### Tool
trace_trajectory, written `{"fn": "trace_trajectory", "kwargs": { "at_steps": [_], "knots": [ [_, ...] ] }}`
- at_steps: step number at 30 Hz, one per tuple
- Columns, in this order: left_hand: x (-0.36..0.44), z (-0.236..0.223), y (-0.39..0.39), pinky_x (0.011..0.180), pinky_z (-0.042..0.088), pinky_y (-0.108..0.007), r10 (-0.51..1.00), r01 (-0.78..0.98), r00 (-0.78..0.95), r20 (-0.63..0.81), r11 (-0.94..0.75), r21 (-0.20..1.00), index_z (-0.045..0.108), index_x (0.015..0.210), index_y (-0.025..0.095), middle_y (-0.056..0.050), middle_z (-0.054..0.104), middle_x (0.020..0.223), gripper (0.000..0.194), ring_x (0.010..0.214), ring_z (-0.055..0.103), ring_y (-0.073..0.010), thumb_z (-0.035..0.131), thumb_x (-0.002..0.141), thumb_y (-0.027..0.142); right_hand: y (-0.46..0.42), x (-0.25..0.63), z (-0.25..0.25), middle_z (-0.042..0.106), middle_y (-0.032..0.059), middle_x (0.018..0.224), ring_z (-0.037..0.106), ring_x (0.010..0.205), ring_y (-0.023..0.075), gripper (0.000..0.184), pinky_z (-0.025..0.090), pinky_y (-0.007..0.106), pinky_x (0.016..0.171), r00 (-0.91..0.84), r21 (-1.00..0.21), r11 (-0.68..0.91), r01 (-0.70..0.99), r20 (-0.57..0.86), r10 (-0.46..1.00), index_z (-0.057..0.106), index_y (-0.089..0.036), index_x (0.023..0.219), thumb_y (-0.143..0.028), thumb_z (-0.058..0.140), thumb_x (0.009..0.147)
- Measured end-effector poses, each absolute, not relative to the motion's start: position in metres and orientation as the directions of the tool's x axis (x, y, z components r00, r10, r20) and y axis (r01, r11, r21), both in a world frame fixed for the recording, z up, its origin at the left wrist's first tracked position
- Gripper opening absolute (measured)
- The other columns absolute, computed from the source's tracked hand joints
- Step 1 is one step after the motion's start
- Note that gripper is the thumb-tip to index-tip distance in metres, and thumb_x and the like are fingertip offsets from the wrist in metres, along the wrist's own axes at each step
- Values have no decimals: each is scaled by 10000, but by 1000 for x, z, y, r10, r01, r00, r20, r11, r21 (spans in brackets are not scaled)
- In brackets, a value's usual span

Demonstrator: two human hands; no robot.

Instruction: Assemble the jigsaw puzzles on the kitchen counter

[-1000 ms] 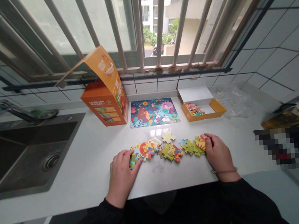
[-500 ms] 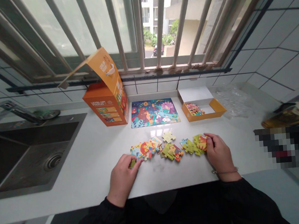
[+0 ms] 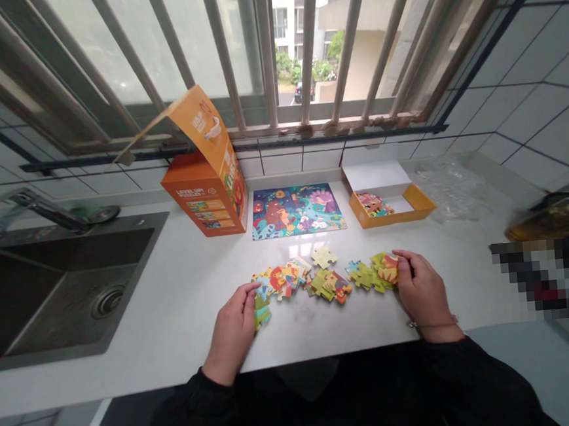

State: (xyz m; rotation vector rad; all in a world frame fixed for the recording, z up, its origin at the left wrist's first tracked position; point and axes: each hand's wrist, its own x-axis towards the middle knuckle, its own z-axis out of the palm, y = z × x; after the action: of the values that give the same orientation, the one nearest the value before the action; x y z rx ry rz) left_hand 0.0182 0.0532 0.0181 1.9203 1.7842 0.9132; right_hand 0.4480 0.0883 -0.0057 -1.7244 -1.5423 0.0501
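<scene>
Several loose jigsaw pieces lie in a row on the white counter. My left hand pinches a green and blue piece at the row's left end, pulled a little toward me. At the right end my right hand grips a yellow and red piece with curled fingers. A finished colourful puzzle lies flat behind the row.
An open orange puzzle box stands at the back with its flap up. A shallow orange tray holds more pieces. A dark sink and tap lie left; clear plastic wrap sits at the right.
My left hand has drawn a piece out of the left end of the row toward me. The right hand has stayed on its piece. The view shifted slightly.
</scene>
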Motion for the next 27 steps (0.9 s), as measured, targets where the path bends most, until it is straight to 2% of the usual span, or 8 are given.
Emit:
{"fn": "trace_trajectory", "kwargs": {
  "at_steps": [3,6,8,11,15,22,25,27],
  "knots": [
    [14,24,52,771,602,-317,992,702,3,128,-93,706,736,1263,255,-34,834,1100,335,926,794,-234,524,1108,463,79,437,-2,797,144,1185,746,1073,308,424,581,454,955,335,-647,33,762,438,834,755,-195,1223,-475,462,1099],
    [14,25,50,750,599,-305,986,696,108,130,-169,698,759,1193,261,-20,832,1020,290,867,784,-220,586,1081,466,59,405,2,815,130,1167,770,1022,300,416,611,421,864,343,-748,44,662,355,869,761,-208,1226,-511,506,1099],
    [19,24,47,798,609,-312,967,694,188,173,-256,674,768,1128,259,-23,826,1015,242,882,781,-215,601,1078,427,42,373,4,819,115,1168,782,1020,284,369,627,399,851,201,-782,144,606,326,924,756,-220,1233,-489,539,1102],
    [31,18,42,844,614,-328,948,691,235,216,-319,648,755,1082,246,-41,814,1025,199,913,772,-216,593,1086,363,24,326,7,815,85,1086,777,864,227,272,635,351,768,-71,-796,273,540,281,957,742,-237,1229,-395,550,1119],
    [48,10,37,907,604,-391,926,688,281,251,-377,620,736,1077,237,-66,791,1034,176,971,741,-243,577,1094,310,22,289,6,800,83,1068,780,940,249,198,645,381,829,-259,-678,400,617,305,916,726,-234,1192,-305,557,1116],
    [63,18,43,1070,554,-504,871,746,318,373,-473,469,707,1235,249,-116,725,1313,184,1238,665,-301,612,1080,270,36,291,8,740,97,1093,734,996,259,182,640,426,890,-287,-520,472,712,397,872,711,-243,1209,-277,562,1110],
    [66,21,58,1176,498,-578,893,809,275,356,-415,416,625,1427,241,-162,623,1520,422,1427,567,-368,713,1026,339,48,302,12,731,116,1159,693,1112,314,177,592,530,1009,-262,-442,470,764,453,852,728,-259,1211,-305,624,1076],
    [67,19,70,1221,448,-628,909,840,251,332,-375,391,548,1537,226,-202,524,1635,623,1514,485,-415,774,984,407,60,309,13,697,155,1339,647,1251,367,317,539,603,1090,-250,-395,446,803,456,854,701,-253,1339,-358,683,1040]
  ]
}}
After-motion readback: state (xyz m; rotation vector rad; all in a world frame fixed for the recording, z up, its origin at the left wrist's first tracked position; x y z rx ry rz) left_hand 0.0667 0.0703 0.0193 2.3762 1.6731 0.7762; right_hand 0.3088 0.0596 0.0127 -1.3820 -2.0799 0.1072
